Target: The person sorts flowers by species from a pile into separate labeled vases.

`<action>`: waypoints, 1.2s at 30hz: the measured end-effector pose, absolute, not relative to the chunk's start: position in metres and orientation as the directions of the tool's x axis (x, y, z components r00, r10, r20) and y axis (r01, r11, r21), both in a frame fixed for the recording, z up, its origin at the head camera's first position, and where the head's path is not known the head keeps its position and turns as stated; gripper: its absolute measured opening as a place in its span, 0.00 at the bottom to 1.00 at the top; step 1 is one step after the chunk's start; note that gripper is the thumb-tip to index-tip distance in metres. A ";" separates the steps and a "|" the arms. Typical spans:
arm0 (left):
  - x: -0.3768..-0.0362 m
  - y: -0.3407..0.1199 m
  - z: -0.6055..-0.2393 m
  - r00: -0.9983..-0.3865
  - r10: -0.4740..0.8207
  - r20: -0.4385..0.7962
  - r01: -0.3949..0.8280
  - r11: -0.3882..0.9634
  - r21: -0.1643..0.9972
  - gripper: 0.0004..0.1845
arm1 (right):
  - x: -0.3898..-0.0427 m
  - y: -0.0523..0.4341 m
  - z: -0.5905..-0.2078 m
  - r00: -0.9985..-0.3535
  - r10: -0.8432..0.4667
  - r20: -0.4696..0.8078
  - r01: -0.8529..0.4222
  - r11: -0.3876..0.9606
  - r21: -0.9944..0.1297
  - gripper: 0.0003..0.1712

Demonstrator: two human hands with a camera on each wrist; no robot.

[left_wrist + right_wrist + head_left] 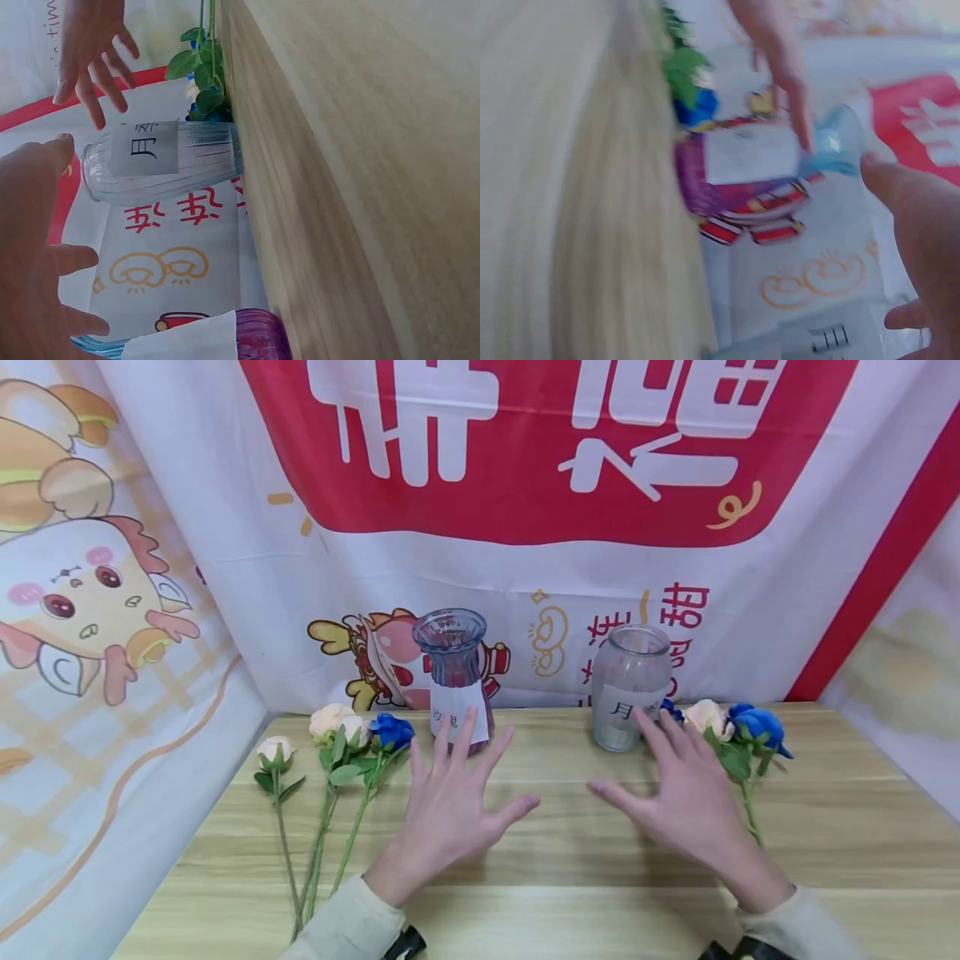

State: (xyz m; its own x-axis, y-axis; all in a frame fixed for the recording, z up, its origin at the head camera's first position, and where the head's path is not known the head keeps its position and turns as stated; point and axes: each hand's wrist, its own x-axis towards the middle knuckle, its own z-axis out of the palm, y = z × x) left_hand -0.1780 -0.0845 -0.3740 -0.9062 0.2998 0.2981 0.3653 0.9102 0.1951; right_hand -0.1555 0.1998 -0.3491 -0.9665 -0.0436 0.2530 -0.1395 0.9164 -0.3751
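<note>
My left hand (456, 793) hovers over the wooden table (555, 860) with fingers spread, holding nothing, just in front of a purple-blue glass vase (454, 685) with a white label. My right hand (684, 795) is also spread and empty, its fingertips close to a clear ribbed vase (628, 689) with a label. The left wrist view shows the clear vase (161, 161), the purple vase (255, 341) and both hands (30, 247) apart from them. The right wrist view is blurred; the purple vase (742, 165) shows there.
Three artificial roses lie at the left: two cream (275, 752) (333, 722) and one blue (392, 731). A cream rose (705, 717) and a blue rose (757, 724) lie right of the clear vase. Printed banners (525, 485) wall the table's back and sides.
</note>
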 end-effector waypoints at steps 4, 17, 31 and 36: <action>-0.182 -0.079 -0.369 -0.887 0.330 0.323 0.409 0.886 0.217 0.46 | -0.160 0.224 -0.345 -0.972 0.076 0.224 -0.066 0.823 -0.564 0.61; -0.217 -0.028 -0.339 -0.811 0.331 0.481 0.580 0.561 0.591 0.38 | -0.176 0.306 -0.359 -0.953 0.297 0.063 0.007 0.231 -0.973 0.34; -0.271 0.040 -0.308 -0.874 0.276 0.400 0.470 0.275 0.838 0.38 | -0.183 0.345 -0.388 -0.984 0.150 -0.092 0.138 0.336 -0.932 0.39; -0.286 0.058 -0.308 -0.903 0.251 0.348 0.406 0.240 0.882 0.41 | -0.185 0.353 -0.391 -0.962 0.179 -0.208 0.269 0.478 -0.836 0.43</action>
State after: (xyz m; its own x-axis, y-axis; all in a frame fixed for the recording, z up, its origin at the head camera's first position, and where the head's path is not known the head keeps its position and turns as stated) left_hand -0.2864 0.0577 -0.3082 -0.9032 0.2514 0.3478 0.4062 0.2396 0.8818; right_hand -0.1849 0.3534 -0.3910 -0.9618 0.1786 -0.2076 0.2693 0.4784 -0.8359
